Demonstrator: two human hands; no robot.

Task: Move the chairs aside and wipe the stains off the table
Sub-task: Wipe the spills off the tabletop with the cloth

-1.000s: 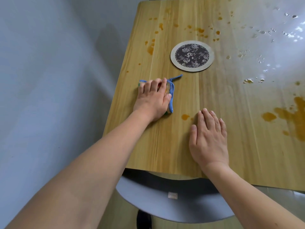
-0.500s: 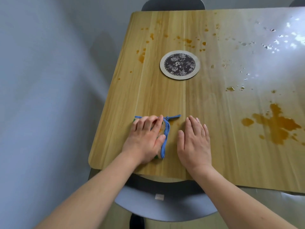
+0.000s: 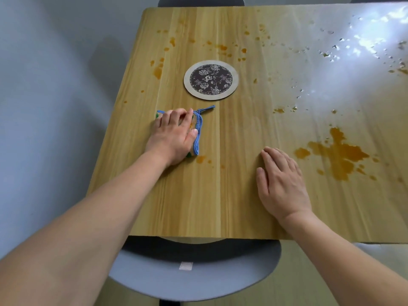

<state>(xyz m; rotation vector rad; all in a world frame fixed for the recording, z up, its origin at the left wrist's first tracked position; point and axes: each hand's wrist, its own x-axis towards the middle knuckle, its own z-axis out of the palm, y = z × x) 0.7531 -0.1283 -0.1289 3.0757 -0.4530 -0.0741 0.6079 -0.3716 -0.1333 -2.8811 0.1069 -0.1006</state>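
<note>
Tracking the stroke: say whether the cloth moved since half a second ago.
Yes: the cloth slid away from the near edge of the table, toward the coaster.

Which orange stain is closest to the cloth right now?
The small stain just off the cloth's near right corner, by the left hand. The big splatter lies beyond the right hand.

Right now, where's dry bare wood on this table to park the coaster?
Driest patch: the near strip between the left hand on the blue-edged cloth and the right hand, down to the table edge. Also bare: the band right of the round floral coaster. Crowded: big orange spill, far splatters, water droplets.
</note>
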